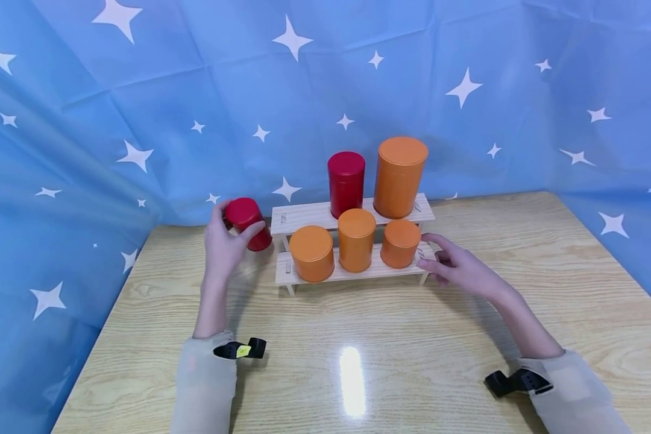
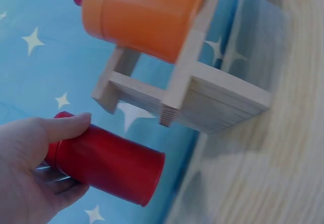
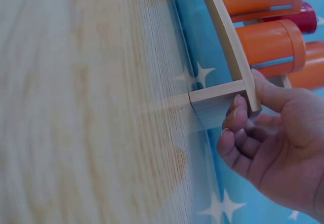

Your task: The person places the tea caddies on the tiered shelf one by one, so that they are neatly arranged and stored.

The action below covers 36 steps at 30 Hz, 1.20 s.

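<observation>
Left of a two-tier wooden rack (image 1: pixel 298 217), my left hand (image 1: pixel 225 244) holds a red canister (image 1: pixel 252 224) near its lidded end, thumb on one side and fingers around the other. In the left wrist view the same red canister (image 2: pixel 114 163) is beside the end of the rack. My right hand (image 1: pixel 456 265) grips the right end of the lower shelf (image 3: pixel 225 27), thumb on top and fingers curled below. Closest to that thumb stands a short orange canister (image 1: pixel 401 244) on the lower shelf.
Another orange canister (image 1: pixel 356 241) and a wide orange one (image 1: pixel 311 253) share the lower shelf. On the upper tier stand a second red canister (image 1: pixel 346 184) and a tall orange canister (image 1: pixel 401 178). A blue starred cloth (image 1: pixel 239 78) hangs behind the wooden table (image 1: pixel 304 337).
</observation>
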Motion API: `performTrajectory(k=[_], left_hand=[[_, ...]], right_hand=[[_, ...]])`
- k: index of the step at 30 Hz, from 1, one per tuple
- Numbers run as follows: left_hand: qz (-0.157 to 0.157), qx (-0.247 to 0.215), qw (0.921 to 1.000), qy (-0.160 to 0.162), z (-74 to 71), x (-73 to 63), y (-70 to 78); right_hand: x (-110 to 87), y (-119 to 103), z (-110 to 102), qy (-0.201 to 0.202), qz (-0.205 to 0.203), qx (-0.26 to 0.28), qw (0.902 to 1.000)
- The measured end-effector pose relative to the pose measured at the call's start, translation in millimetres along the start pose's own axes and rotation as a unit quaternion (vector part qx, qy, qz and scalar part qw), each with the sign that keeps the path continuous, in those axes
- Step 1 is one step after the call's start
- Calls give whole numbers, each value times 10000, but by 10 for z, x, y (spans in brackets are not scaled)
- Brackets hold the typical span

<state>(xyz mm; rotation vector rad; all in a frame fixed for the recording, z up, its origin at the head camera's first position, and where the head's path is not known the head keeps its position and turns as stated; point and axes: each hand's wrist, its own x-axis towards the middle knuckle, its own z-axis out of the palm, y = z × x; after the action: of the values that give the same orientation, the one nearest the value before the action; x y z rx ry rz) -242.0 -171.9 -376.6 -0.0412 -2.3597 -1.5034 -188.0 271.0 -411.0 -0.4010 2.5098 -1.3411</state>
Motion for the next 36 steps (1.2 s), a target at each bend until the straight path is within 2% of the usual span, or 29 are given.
performTrajectory(k=[7, 14, 20, 26, 33, 36], left_hand=[[503, -121, 9957, 770, -71, -22, 158], [1164, -447, 9857, 1133, -45, -78, 355], [1573, -799, 9790, 1019, 43, -142, 519], [1894, -863, 9755, 717, 172, -171, 563], [1797, -837, 9780, 657, 232, -168, 614], [1891, -902, 9762, 561, 268, -151, 628]], right_hand=[[-5, 0, -2, -5, -28, -6, 10000], [-7, 2, -2, 2, -6, -9, 10000], [-2, 1, 0, 8, -34, -14, 10000], [-6, -2, 0, 8, -40, -6, 10000], [-1, -1, -1, 10, -47, 0, 10000], [2, 7, 2, 16, -68, 10, 10000]])
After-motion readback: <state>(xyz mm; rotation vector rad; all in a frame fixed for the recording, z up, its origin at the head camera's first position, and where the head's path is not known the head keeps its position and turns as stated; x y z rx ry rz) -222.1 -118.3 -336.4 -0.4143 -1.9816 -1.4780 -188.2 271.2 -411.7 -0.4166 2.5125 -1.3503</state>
